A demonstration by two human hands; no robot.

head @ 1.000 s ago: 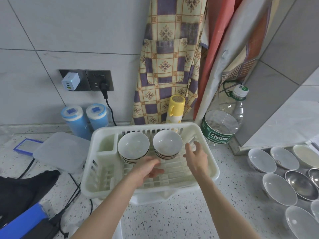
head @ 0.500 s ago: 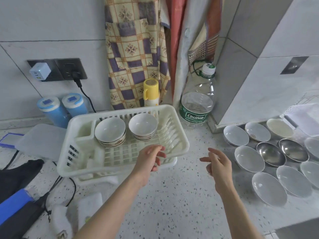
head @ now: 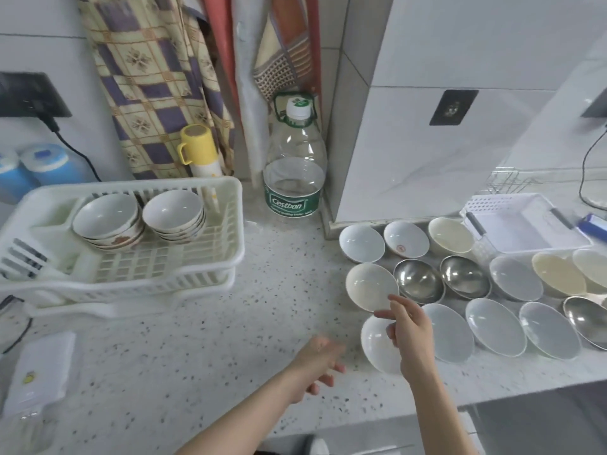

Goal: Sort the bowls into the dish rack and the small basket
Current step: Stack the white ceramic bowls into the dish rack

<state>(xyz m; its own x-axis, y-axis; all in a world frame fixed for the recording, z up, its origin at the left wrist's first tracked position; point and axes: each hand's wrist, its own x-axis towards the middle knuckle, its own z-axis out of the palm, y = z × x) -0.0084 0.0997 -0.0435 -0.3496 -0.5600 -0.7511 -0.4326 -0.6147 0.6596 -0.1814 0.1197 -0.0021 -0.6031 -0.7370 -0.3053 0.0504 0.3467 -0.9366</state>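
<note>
A white plastic dish rack [head: 184,274] stands at the left with two stacks of patterned bowls [head: 108,221] [head: 174,215] in it. At the right, several loose bowls lie on the counter: white ones, cream ones and steel ones [head: 418,279]. A small white basket [head: 486,205] sits behind them at the far right. My right hand [head: 410,330] hovers with fingers apart over the edge of a cream bowl [head: 368,284] and above a white bowl [head: 374,343]. My left hand [head: 317,359] is blurred, low over the bare counter, holding nothing.
A large clear water bottle [head: 294,165] stands against the wall between rack and bowls. A yellow flask [head: 200,152] and blue containers [head: 49,165] sit behind the rack. Aprons hang above. A cable and a clear box [head: 39,372] lie at the front left.
Both hands left the dish rack and swung right. The view turned right too, bringing the loose bowls and the small basket into sight. My right hand now reaches the nearest bowls.
</note>
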